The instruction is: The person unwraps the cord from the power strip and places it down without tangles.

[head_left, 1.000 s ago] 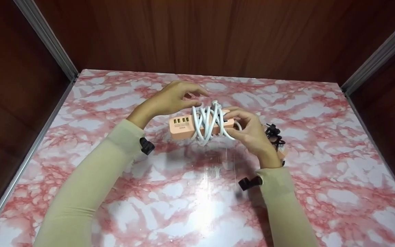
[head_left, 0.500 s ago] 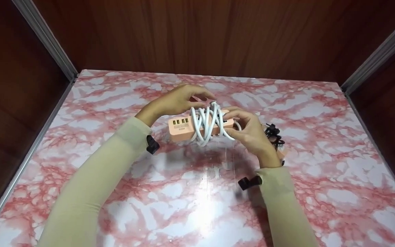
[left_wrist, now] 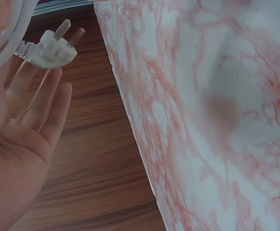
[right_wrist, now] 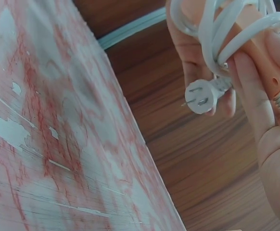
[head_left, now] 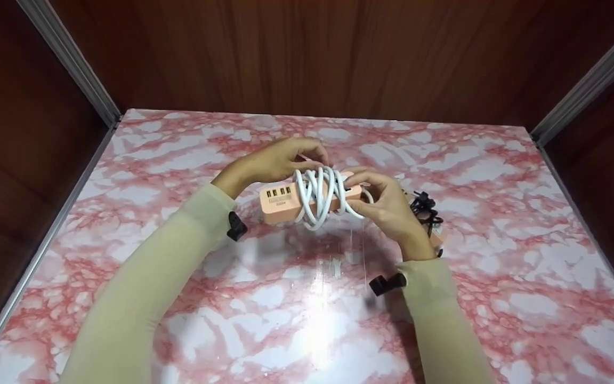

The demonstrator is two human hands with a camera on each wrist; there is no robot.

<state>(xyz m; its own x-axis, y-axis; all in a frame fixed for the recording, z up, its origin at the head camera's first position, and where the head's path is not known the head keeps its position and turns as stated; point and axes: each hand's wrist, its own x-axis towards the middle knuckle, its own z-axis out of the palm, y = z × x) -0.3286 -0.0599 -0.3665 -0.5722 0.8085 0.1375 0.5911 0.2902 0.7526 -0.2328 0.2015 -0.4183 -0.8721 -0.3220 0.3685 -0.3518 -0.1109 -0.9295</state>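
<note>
My right hand (head_left: 384, 205) grips the strip (head_left: 280, 209), which juts toward nine o'clock. My left hand (head_left: 279, 160) is at eleven o'clock from the cord (head_left: 320, 188); I can't tell whether it pinches.

Brown wooden panels (head_left: 307, 58) border a red-marbled tabletop (head_left: 525, 245)

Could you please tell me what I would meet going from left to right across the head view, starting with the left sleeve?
Left sleeve, small black wrist device, left hand, white wound cord, right hand, black cables.
</note>
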